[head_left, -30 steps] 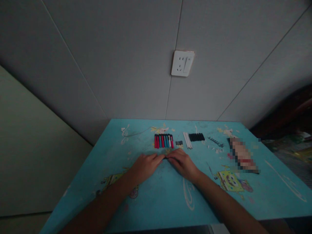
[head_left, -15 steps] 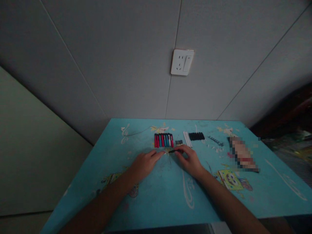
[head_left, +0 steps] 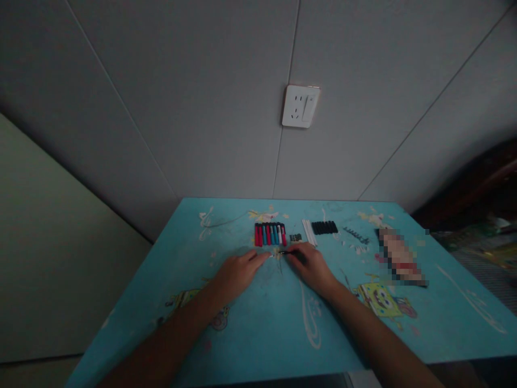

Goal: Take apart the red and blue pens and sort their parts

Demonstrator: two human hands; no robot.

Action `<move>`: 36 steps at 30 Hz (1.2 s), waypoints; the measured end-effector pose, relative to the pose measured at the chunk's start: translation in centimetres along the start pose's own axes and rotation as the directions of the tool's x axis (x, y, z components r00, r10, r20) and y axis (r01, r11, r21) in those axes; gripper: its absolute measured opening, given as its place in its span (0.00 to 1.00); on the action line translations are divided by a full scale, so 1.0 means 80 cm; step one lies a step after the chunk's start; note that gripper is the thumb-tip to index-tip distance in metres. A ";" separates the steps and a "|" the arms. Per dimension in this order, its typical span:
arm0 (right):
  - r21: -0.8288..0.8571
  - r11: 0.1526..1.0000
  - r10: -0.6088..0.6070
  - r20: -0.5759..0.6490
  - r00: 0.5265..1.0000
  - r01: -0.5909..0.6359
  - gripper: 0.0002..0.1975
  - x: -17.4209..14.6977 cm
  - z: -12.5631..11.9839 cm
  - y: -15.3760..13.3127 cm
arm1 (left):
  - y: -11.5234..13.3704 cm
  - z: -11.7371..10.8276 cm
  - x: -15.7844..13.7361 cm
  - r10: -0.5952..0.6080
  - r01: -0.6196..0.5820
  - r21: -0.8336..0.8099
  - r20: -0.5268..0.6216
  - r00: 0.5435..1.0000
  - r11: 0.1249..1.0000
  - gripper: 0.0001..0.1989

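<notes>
My left hand [head_left: 239,274] rests low over the blue tabletop, fingers together and pointing right. Its fingertips close on a small white piece [head_left: 272,255], mostly hidden. Facing it from the right, my right hand [head_left: 310,265] pinches a thin black pen-like piece [head_left: 283,252], its tip pointing left. A small gap separates the two pieces. Just beyond the hands lies a row of red, blue and white marker barrels [head_left: 270,235] with dark ends. Small dark parts [head_left: 295,237] sit right of that row, near my right fingers.
White sticks [head_left: 309,231] and a row of black caps [head_left: 325,227] lie farther back. To the right are grey pointed parts [head_left: 356,235], small white bits [head_left: 358,249] and a pixelated flat package [head_left: 403,257]. The wall with a socket [head_left: 301,106] rises behind the table [head_left: 258,334].
The view has shifted slightly. My right fingers have curled a little farther over the black piece, so less of it shows. My left hand stays nearly still.
</notes>
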State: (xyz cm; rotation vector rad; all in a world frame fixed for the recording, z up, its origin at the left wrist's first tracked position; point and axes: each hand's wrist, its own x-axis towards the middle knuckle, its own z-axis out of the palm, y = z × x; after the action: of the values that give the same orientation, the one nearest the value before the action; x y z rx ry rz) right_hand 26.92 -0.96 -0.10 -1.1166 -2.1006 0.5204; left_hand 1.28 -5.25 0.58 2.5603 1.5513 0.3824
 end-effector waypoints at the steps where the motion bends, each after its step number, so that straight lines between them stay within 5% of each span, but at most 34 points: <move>1: -0.016 1.000 -0.024 0.035 0.999 0.024 0.08 0.000 0.001 0.000 | 0.001 -0.001 0.000 0.003 -0.003 0.001 0.008 1.000 1.000 0.20; 8: -0.016 0.988 -0.152 0.092 0.984 0.154 0.15 0.001 -0.003 -0.016 | 0.003 -0.002 0.000 0.041 -0.044 0.045 0.072 0.997 0.998 0.20; 23: -0.022 0.976 -0.213 0.128 0.969 0.217 0.07 0.004 -0.001 -0.019 | 0.009 0.001 -0.001 0.050 -0.053 0.077 0.037 0.998 0.996 0.20; 28: -0.114 0.982 -0.145 0.084 0.986 0.154 0.08 0.006 -0.008 -0.007 | 0.004 0.003 0.002 -0.011 0.012 0.034 -0.024 1.000 0.999 0.17; 32: -0.281 0.960 -0.010 -0.086 0.996 -0.015 0.09 0.011 -0.025 0.018 | 0.009 -0.002 -0.001 -0.054 0.045 -0.074 -0.124 0.991 0.996 0.16; 36: -0.429 0.888 0.072 -0.223 0.972 -0.164 0.10 0.016 -0.038 0.046 | 0.039 -0.010 -0.012 0.170 -0.172 -0.068 -0.033 0.985 0.983 0.17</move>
State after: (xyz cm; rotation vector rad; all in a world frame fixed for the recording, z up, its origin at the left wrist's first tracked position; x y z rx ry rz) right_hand 30.68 2.25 0.14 -1.4940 -2.0296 -0.0351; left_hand 3.31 -7.61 1.95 2.6512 1.3040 0.4825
